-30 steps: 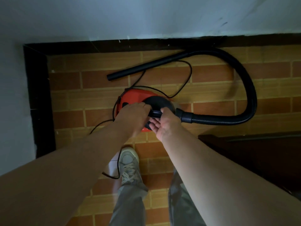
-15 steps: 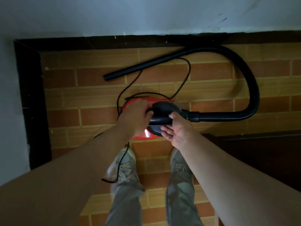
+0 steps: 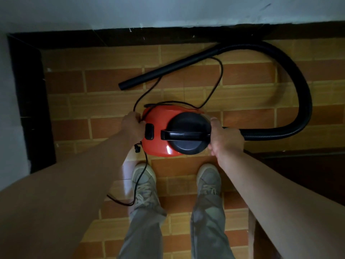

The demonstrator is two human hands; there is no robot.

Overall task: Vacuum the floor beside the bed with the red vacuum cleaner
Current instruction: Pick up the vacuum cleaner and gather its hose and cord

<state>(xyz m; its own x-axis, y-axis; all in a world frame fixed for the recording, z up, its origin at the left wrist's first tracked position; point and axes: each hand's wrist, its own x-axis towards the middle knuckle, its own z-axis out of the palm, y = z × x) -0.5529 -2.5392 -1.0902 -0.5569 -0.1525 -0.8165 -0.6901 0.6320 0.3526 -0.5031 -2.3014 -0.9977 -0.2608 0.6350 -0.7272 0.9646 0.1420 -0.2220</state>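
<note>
The red vacuum cleaner (image 3: 158,128) sits on the tiled floor just ahead of my feet, its black lid and carry handle (image 3: 184,135) uncovered. My left hand (image 3: 133,125) is curled against its left end, where the black power cord (image 3: 141,176) comes out. At the right end, where the hose joins, my right hand (image 3: 225,139) grips the body. The black ribbed hose (image 3: 306,101) loops right and back toward the wall. Its rigid tube (image 3: 168,70) lies on the floor beyond the body, open end pointing left.
A white wall with a black skirting (image 3: 130,37) closes the floor at the back and left. A dark piece of furniture (image 3: 302,176) fills the right side. The cord trails over my left shoe (image 3: 143,186); my right shoe (image 3: 209,182) stands beside it.
Both hands have left the carry handle and slid apart to the vacuum's two ends. The handle and lid are now exposed, and the body lies closer to my feet.
</note>
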